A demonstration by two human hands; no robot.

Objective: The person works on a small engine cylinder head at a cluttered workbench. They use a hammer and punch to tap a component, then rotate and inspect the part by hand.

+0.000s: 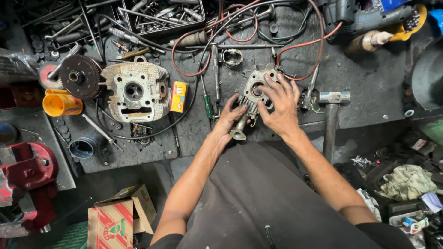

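Observation:
A small grey metal cylinder head (253,90) with cooling fins and a short intake pipe lies on the dark, oily workbench (369,83). My left hand (229,119) grips its lower left side by the pipe's flange. My right hand (278,103) lies spread over its right side, fingers on the top face. A second, larger cylinder head (136,92) rests further left, apart from both hands, next to a toothed gear (79,76).
A hammer (331,121) lies just right of my right hand. A green-handled screwdriver (206,97), a small yellow box (178,96), red and black wires, an orange cup (60,103), a red vise (27,177) and a cardboard box (121,216) surround the work spot.

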